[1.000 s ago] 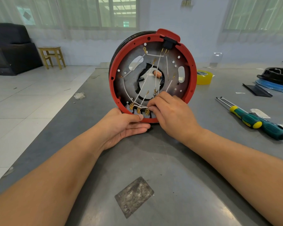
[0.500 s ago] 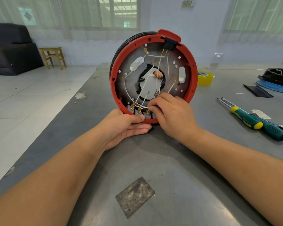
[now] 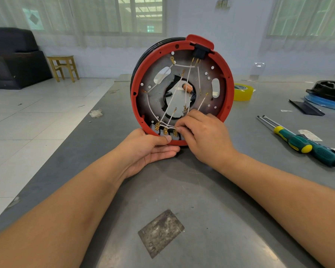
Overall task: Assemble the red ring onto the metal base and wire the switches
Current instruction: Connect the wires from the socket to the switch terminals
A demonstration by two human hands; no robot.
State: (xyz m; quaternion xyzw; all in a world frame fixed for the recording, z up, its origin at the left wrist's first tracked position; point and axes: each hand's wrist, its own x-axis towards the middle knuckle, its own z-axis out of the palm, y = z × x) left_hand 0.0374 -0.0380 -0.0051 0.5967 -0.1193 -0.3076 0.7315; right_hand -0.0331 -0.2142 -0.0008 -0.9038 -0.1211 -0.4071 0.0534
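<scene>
In the head view the red ring [image 3: 225, 89], seated round the metal base [image 3: 155, 97], stands on edge on the grey worktop [image 3: 211, 200] just beyond both hands. The left hand [image 3: 149, 149] props its lower rim, thumb laid on the red edge and fingers [image 3: 162, 154] straight together underneath. The right hand [image 3: 205, 136] has its fingers [image 3: 182, 125] curled, thumb and forefinger pinched on a brass terminal [image 3: 174, 132] of the white wires [image 3: 172, 97] at the ring's bottom; two screwdrivers [image 3: 306, 146] lie well to the right of those fingers.
</scene>
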